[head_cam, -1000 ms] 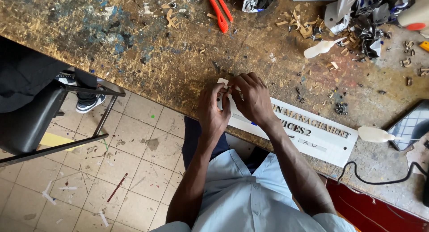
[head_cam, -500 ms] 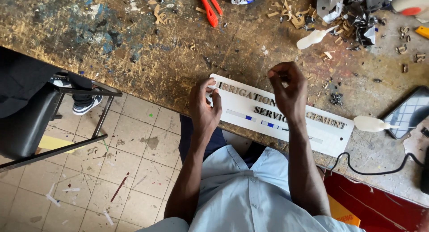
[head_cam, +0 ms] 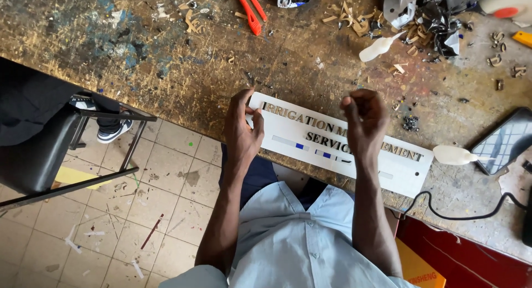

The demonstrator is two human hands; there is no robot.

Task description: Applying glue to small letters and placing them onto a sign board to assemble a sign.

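Note:
A long white sign plate [head_cam: 404, 174] with raised brown letters lies slanted along the near edge of a scarred wooden workbench [head_cam: 166, 60]. My left hand [head_cam: 242, 127] grips the plate's left end, fingers on top and thumb at the near edge. My right hand [head_cam: 363, 119] hovers over the middle of the plate with its fingertips pinched together. Nothing shows between them. Two short blue-marked strips sit on the plate below the first row of letters.
Red pliers [head_cam: 249, 8] and wood scraps [head_cam: 349, 16] lie at the back. Also on the bench are two white squeeze bottles [head_cam: 379, 47] [head_cam: 454, 154], a dark phone [head_cam: 504, 141] and a black cable [head_cam: 443, 210]. To the left are a black chair [head_cam: 39, 144] and someone's shoe [head_cam: 113, 130].
Both hands were together at the plate's left end a second ago. My right hand has since moved right and lifted over the middle. My left hand stays at the left end.

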